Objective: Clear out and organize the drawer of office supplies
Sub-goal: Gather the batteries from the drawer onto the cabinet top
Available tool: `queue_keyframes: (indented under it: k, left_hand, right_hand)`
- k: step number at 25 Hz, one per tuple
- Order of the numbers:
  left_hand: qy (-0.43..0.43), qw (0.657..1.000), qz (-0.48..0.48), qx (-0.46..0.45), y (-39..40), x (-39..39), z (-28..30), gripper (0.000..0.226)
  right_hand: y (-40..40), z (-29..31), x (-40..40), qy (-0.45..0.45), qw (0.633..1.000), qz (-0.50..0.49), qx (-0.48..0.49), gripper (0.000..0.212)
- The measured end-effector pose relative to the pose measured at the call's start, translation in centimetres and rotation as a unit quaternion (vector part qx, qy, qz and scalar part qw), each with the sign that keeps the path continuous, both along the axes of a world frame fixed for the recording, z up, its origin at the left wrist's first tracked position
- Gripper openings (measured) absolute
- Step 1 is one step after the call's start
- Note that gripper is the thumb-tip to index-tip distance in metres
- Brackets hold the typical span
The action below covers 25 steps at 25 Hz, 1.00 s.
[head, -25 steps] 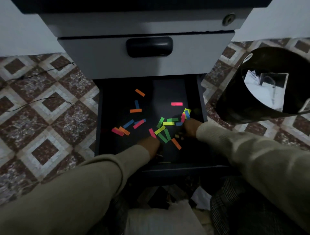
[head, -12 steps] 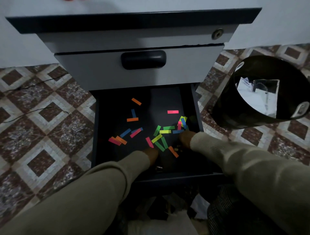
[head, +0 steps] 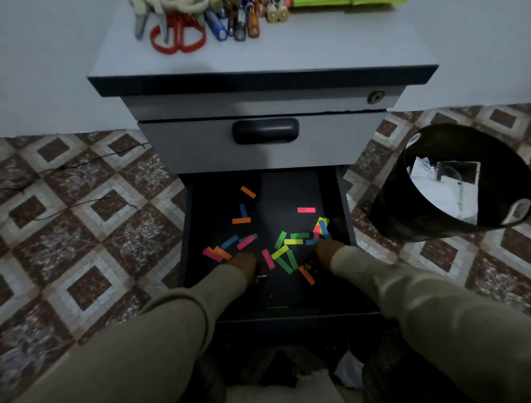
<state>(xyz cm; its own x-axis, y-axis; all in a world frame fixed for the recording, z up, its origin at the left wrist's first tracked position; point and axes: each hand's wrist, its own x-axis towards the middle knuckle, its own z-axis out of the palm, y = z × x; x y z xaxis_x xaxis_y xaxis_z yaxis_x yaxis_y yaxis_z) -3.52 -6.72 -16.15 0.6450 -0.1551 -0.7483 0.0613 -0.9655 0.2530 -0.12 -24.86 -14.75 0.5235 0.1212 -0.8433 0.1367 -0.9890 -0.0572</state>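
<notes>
On the cabinet top (head: 287, 43), at 12 o'clock, red scissors (head: 178, 38) lie left of a row of pens (head: 232, 24); a green pack (head: 344, 3) shows at the top edge toward 1 o'clock.

The open bottom drawer (head: 189, 230) sits at frame centre, under a shut drawer with a dark handle (head: 265, 131). Paper strips (head: 287, 253) in pink, orange, blue, green and yellow lie scattered over its dark floor.

The left hand (head: 242, 263) reaches into the drawer from 7 o'clock, back of the hand up. Its fingers are hidden in the dark, so I cannot tell whether they are spread, curled or holding anything. A pink and orange pair of strips lies just beside it at its 10 o'clock; blue and pink strips lie at its 12 o'clock; a pink strip lies just to its 3 o'clock. A small metal bit (head: 261, 277) glints beside the wrist at 4 o'clock.

Between the hands lies the thickest cluster of green, yellow and orange strips.

The right hand (head: 326, 253) comes in from 5 o'clock, its fingers likewise lost in shadow; I cannot tell its grip. A bunch of yellow, blue and pink strips sits just beyond it at 12 o'clock, and one pink strip lies farther off the same way.

At 3 o'clock a black bin (head: 431, 218) stands on the tiled floor (head: 86, 230), beside the drawer, with white paper (head: 448, 195) inside.
</notes>
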Motion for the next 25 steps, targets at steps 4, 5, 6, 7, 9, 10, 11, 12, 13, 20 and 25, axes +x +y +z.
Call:
queue_keyframes:
  k: [4, 5, 6, 7, 9, 10, 11, 12, 13, 20, 25]
  left_hand:
    - [-0.038, 0.998, 0.034, -0.027, 1.4, 1.0, 2.1, 0.034]
    - [-0.052, 0.996, 0.058, -0.042, 1.8, 1.2, 2.7, 0.034]
    - [-0.067, 0.991, 0.094, -0.064, 1.9, 1.2, 3.8, 0.034]
    - [-0.084, 0.984, 0.125, -0.090, 2.1, 1.3, 4.4, 0.033]
    - [-0.101, 0.965, 0.195, -0.144, 2.6, 1.3, 6.2, 0.032]
    - [-0.099, 0.951, 0.235, -0.173, 2.7, 1.3, 7.2, 0.031]
    - [-0.097, 0.936, 0.270, -0.204, 3.1, 1.4, 8.5, 0.030]
    - [-0.098, 0.921, 0.299, -0.230, 3.4, 1.5, 10.3, 0.028]
    - [-0.107, 0.908, 0.315, -0.254, 3.7, 1.7, 11.9, 0.023]
    - [-0.165, 0.871, 0.344, -0.309, 5.5, 3.8, 22.3, 0.014]
    - [-0.176, 0.833, 0.377, -0.364, 6.5, 6.6, 26.9, 0.012]
  right_hand:
    - [0.2, 2.3, 0.2, -0.039, 0.999, -0.025, 0.025, 0.036]
    - [0.2, 3.2, 0.3, -0.044, 0.998, -0.030, 0.034, 0.038]
    - [0.4, 4.3, 0.2, -0.050, 0.997, -0.043, 0.040, 0.041]
    - [0.5, 5.5, 0.1, -0.062, 0.995, -0.055, 0.052, 0.042]
    - [0.9, 8.3, 0.4, -0.088, 0.990, -0.078, 0.083, 0.043]
    - [1.1, 9.6, 0.7, -0.103, 0.986, -0.088, 0.098, 0.043]
    - [1.5, 11.3, 1.1, -0.119, 0.982, -0.094, 0.111, 0.042]
    - [1.8, 13.0, 1.4, -0.130, 0.979, -0.102, 0.123, 0.041]
    - [2.2, 14.7, 1.8, -0.140, 0.975, -0.105, 0.135, 0.040]
    - [4.9, 24.4, 4.1, -0.176, 0.957, -0.143, 0.180, 0.039]
    - [6.7, 29.3, 7.0, -0.213, 0.952, -0.133, 0.175, 0.041]
